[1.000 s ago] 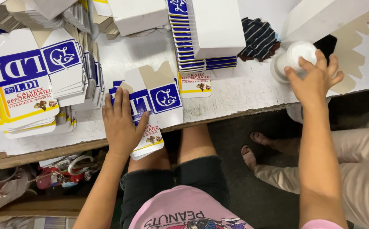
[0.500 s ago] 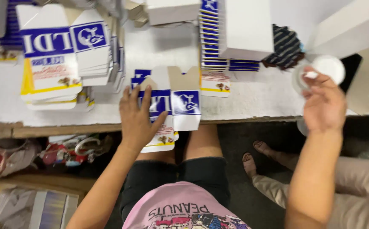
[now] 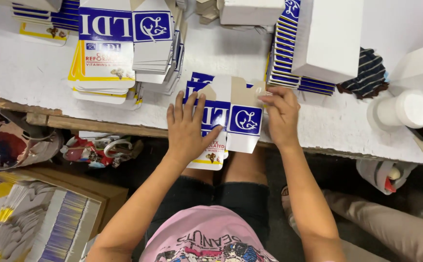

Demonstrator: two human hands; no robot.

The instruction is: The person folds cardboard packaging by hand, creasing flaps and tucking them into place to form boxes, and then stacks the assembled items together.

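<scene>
A flat, unfolded carton blank (image 3: 244,121), white with blue panels and a yellow strip, lies at the near edge of the white table (image 3: 27,68). My left hand (image 3: 187,128) rests flat on its left part, fingers spread. My right hand (image 3: 280,115) touches the blank's upper right flap with its fingertips pinched at the brown inner side. More blanks lie underneath it.
Stacks of the same printed blanks (image 3: 119,53) stand at the back left, another stack (image 3: 289,63) under a white box (image 3: 328,39) at the right. A white plastic jar (image 3: 406,110) and a striped cloth (image 3: 367,75) sit far right. Cartons and blanks (image 3: 32,223) lie on the floor at left. Another person's leg (image 3: 391,228) is at lower right.
My right hand has left the white jar and come left onto the blank's right flap. My left hand stays on the blank.
</scene>
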